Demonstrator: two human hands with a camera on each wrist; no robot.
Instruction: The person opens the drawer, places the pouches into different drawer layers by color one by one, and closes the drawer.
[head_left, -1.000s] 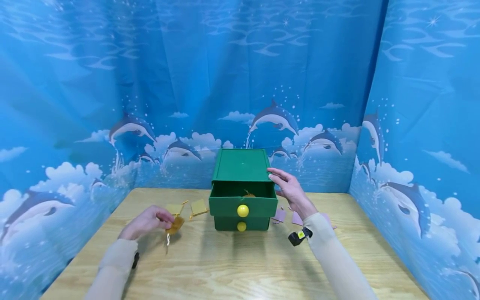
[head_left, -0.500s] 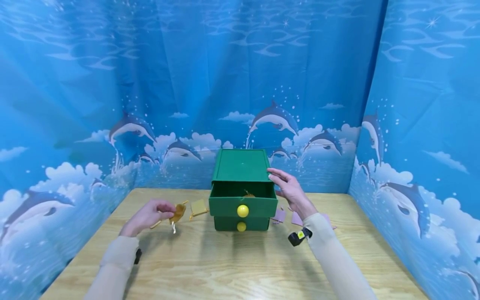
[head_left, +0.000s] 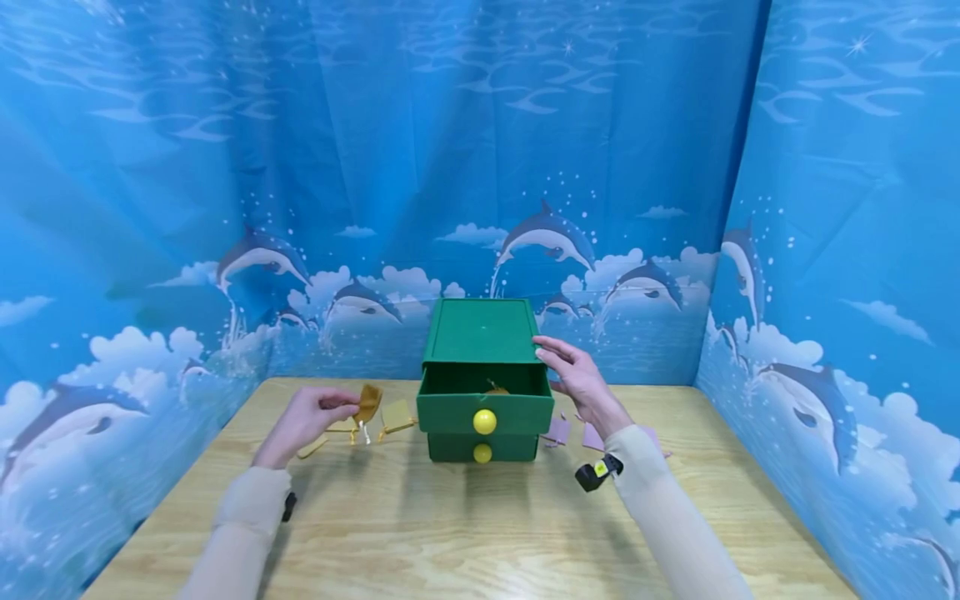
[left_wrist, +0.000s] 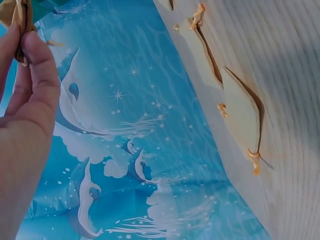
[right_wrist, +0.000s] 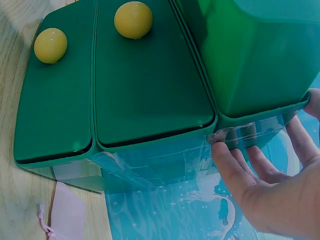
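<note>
My left hand [head_left: 311,417] pinches a small golden-brown drawstring pouch [head_left: 367,402] above the table, left of the green drawer cabinet [head_left: 483,329]. A white cord end hangs beneath it. In the left wrist view, the pouch [left_wrist: 22,30] is partly cut off at the top left. My right hand [head_left: 581,379] rests against the cabinet's right side; in the right wrist view its fingers [right_wrist: 227,162] touch the side wall near the top drawer. That top drawer [head_left: 450,414] stands pulled out, with a brown item [head_left: 497,390] partly visible inside.
Flat yellow pouches [head_left: 396,415] with orange cords lie left of the cabinet, one partly beneath my left hand. Lilac pouches [head_left: 557,432] lie to its right, partly behind my right arm. Lower drawers with yellow knobs [right_wrist: 133,20] are closed. A dolphin-print curtain [head_left: 480,167] surrounds the table.
My left hand has lifted the brown pouch and carried it rightward and away from me, towards the cabinet. My right hand and the drawer have stayed in place.
</note>
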